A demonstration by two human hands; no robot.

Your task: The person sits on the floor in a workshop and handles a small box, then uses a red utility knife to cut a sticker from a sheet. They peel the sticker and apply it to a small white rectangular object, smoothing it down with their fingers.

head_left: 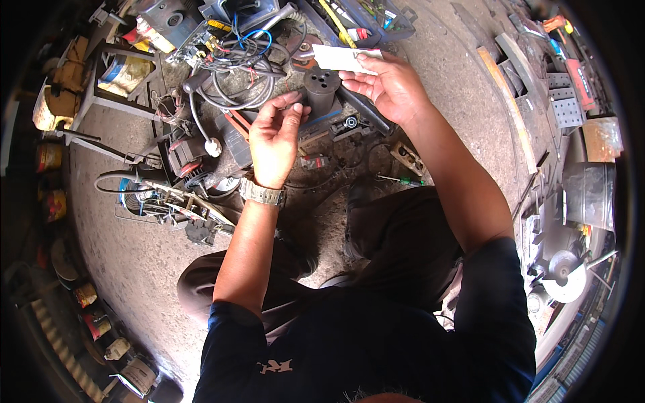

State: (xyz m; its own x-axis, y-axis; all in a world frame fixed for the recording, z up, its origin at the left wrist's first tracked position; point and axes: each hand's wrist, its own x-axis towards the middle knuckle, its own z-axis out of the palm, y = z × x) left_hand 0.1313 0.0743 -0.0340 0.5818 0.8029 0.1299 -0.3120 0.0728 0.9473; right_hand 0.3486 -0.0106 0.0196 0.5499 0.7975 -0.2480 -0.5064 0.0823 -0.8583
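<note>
My right hand (398, 88) grips a flat white packet or folded piece of paper (344, 59) by its right end, thumb on top, above the clutter at the far middle. Lower and to the left, my left hand (277, 134) has its fingers curled in toward the thumb. Anything small between those fingertips is too hard to make out. Right beside them stands a dark round metal cylinder (321, 95), upright, with several holes in its top face. I cannot tell whether my fingertips touch it.
Tangled grey cable (232, 101) with a white plug (213, 147) lies left of the cylinder. A green-handled screwdriver (408, 181) rests on the floor near my knees. A metal frame (127, 87) stands at the left; a long wooden strip (507, 107) lies at the right.
</note>
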